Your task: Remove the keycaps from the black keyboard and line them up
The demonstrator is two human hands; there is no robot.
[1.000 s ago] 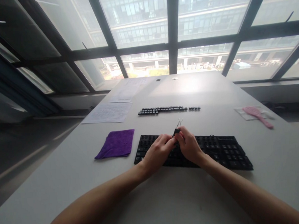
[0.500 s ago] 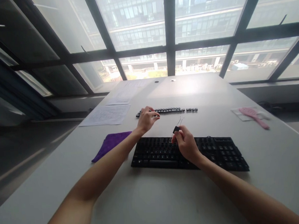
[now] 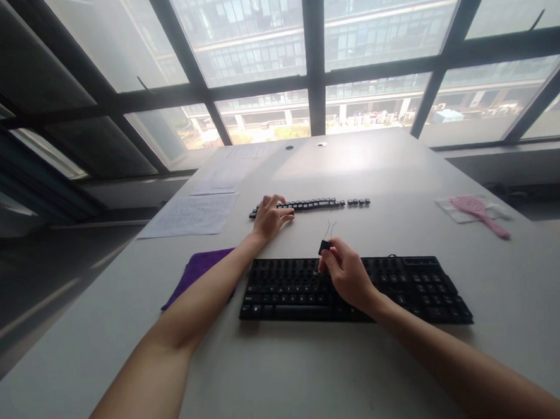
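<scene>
Left hand (image 3: 268, 216), loosely curled, touches the keycap row (image 3: 324, 203) at its left end; its grip is unclear. Right hand (image 3: 344, 272) pinches a keycap puller (image 3: 324, 245) just above the keyboard (image 3: 408, 285).

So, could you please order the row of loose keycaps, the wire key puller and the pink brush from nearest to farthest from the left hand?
1. Row of loose keycaps: the left hand touches its left end.
2. Wire key puller: held in the right hand above the keyboard, to the right and nearer the person.
3. Pink brush: far to the right.
</scene>
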